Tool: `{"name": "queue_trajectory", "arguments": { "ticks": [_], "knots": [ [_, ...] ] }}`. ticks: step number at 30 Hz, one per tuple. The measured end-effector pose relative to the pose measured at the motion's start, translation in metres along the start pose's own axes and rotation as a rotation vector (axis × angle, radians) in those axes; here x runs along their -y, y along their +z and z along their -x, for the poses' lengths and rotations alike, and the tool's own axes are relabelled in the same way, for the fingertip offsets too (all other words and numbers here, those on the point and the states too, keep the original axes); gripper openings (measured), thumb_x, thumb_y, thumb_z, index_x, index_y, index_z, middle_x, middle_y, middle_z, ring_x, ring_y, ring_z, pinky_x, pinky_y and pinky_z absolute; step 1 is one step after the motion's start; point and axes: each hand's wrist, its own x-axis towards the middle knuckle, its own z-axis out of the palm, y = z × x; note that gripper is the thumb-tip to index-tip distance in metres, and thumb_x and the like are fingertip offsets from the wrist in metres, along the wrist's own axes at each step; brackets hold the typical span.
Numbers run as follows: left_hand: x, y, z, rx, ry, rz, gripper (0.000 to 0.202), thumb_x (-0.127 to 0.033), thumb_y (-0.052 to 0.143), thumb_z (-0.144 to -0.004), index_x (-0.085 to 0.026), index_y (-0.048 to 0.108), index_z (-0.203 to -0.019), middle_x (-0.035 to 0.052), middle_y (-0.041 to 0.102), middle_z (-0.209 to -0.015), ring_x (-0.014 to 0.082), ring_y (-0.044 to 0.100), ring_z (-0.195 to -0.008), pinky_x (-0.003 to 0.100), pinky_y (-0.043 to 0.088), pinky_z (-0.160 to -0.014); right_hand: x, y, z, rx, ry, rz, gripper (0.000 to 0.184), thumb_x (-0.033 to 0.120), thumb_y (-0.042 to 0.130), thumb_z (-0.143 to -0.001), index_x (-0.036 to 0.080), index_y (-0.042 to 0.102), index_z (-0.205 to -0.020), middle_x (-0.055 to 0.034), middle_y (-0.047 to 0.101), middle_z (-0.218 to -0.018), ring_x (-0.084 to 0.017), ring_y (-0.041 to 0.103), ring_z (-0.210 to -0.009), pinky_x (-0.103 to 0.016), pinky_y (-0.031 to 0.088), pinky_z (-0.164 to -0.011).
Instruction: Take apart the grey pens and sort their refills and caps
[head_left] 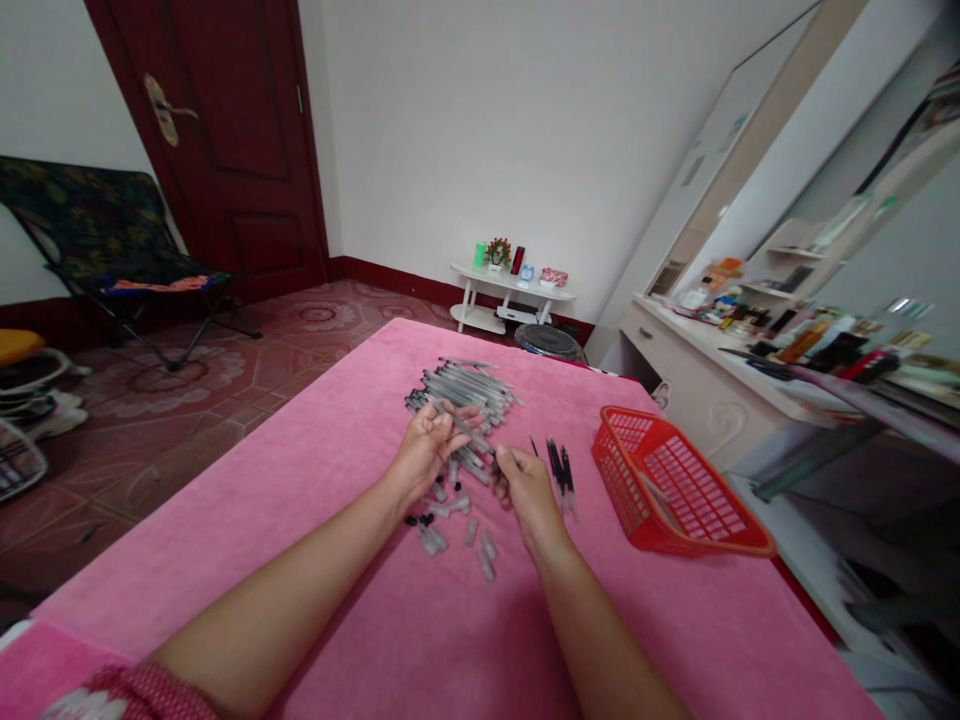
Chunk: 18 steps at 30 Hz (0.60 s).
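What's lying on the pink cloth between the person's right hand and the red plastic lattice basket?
In the head view, a few slim black pen-like sticks, some with pale ends, lie between the right hand and the red basket.

Table: foreground, under all the pen parts and the basket.
Pen pile: on the table's far part, behind the hands.
Held pen: between left hand and right hand, before the pile.
Pen caps: scattered nearer than the pile, between the forearms.
Slim pen pieces: right of the right hand, left of the basket.
Basket: on the table's right side.
Dressing table: right, beyond the basket, bottles on top.
Side table: behind the table, near the far wall, flowerpot on top.
Folding chair: far left, before the door.
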Motion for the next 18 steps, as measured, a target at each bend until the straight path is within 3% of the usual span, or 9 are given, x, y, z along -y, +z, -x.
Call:
{"name": "queue_trajectory", "arguments": {
  "ticks": [4, 8, 18],
  "knots": [
    [0.0002, -0.0004, 0.0001, -0.03, -0.011, 0.032, 0.025, -0.024, 0.065, -0.076, -0.019, 0.044, -0.089, 0.0066, 0.066, -0.1, 0.0191, 0.064, -0.096, 0.028, 0.052, -0.079, 0.0039, -0.0004, 0.0015, -0.021, -0.053, 0.018, 0.038, 0.049, 0.054, -0.077, 0.015, 0.056, -0.062, 0.0016, 0.052, -0.048, -0.008, 0.038, -0.038, -0.021, 0.027, -0.038],
    [0.0024, -0.0043, -0.0017, -0.034, -0.016, 0.064, 0.026, -0.022, 0.066, -0.075, -0.018, 0.044, -0.089, 0.0065, 0.065, -0.102, 0.0189, 0.064, -0.098, 0.033, 0.051, -0.086, 0.0074, 0.0015, 0.004, -0.01, 0.014, -0.038, 0.039, 0.053, 0.054, -0.075, 0.015, 0.056, -0.065, 0.0008, 0.055, -0.054, -0.008, 0.039, -0.038, -0.021, 0.026, -0.036],
    [0.0066, -0.0071, -0.0006, -0.035, -0.011, 0.041, 0.026, -0.025, 0.066, -0.075, -0.019, 0.046, -0.09, 0.0042, 0.066, -0.095, 0.0173, 0.065, -0.093, 0.035, 0.05, -0.087, 0.0093, 0.0038, 0.0044, -0.039, -0.015, -0.003, 0.034, 0.045, 0.059, -0.071, 0.013, 0.06, -0.063, -0.001, 0.056, -0.05, -0.009, 0.043, -0.041, -0.021, 0.031, -0.039]
  ]
}}
